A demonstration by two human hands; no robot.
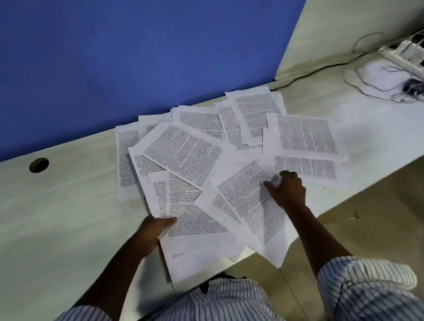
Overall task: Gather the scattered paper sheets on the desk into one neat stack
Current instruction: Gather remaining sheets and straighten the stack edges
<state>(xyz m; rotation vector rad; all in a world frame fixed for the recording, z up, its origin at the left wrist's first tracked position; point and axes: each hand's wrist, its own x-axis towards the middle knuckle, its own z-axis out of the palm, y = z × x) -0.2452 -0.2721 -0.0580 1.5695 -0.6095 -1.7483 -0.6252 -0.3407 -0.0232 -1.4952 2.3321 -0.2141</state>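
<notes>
Several printed paper sheets (189, 151) lie fanned and overlapping across the pale desk (52, 214), from the blue partition down to the front edge. My left hand (153, 232) grips the near-left edge of a small bundle of sheets (196, 223), thumb on top. My right hand (287, 191) rests on a tilted sheet (246, 195) near the middle right, fingers bent onto the paper at the edge of another sheet (305, 166). Some near sheets overhang the desk's front edge.
A blue partition (130, 55) runs along the back of the desk. A round cable hole (38, 164) sits at the left. A power strip (409, 55) with tangled cables lies at the far right. Floor (376, 214) shows beyond the desk's right edge.
</notes>
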